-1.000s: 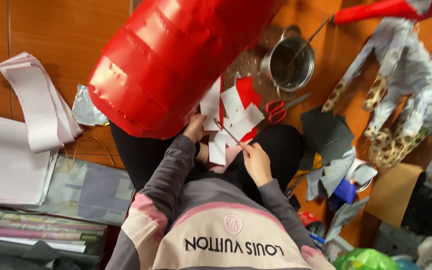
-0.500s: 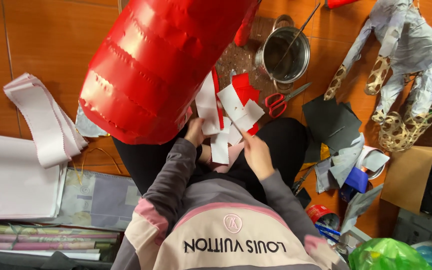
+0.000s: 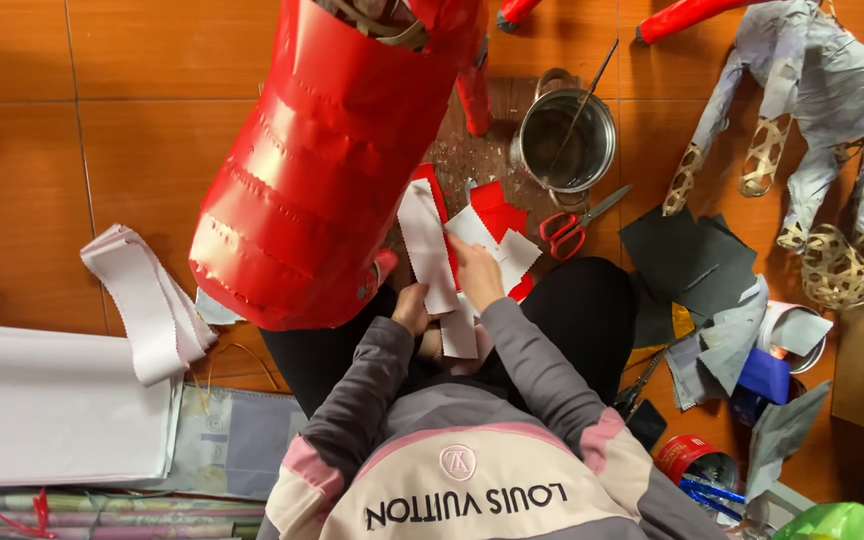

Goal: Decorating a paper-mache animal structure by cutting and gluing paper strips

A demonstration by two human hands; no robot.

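I sit on the floor with a stack of white and red paper strips (image 3: 430, 245) over my lap. My left hand (image 3: 412, 310) grips the lower end of the long white strips. A little farther out, my right hand (image 3: 477, 272) pinches a white paper piece (image 3: 512, 255) that lies on red paper pieces (image 3: 497, 210). A big red paper-covered cylinder (image 3: 322, 170) leans against my left knee, just left of both hands.
Red-handled scissors (image 3: 572, 228) and a metal pot with a stick in it (image 3: 565, 140) lie ahead on a brown tiled floor. Dark paper sheets (image 3: 687, 260), a grey paper-covered woven frame (image 3: 832, 120), and small tins are at the right. White paper stacks (image 3: 52, 405) lie at the left.
My right hand has reached forward onto the paper pieces, and my left hand has drawn back toward my body. The view has shifted slightly.
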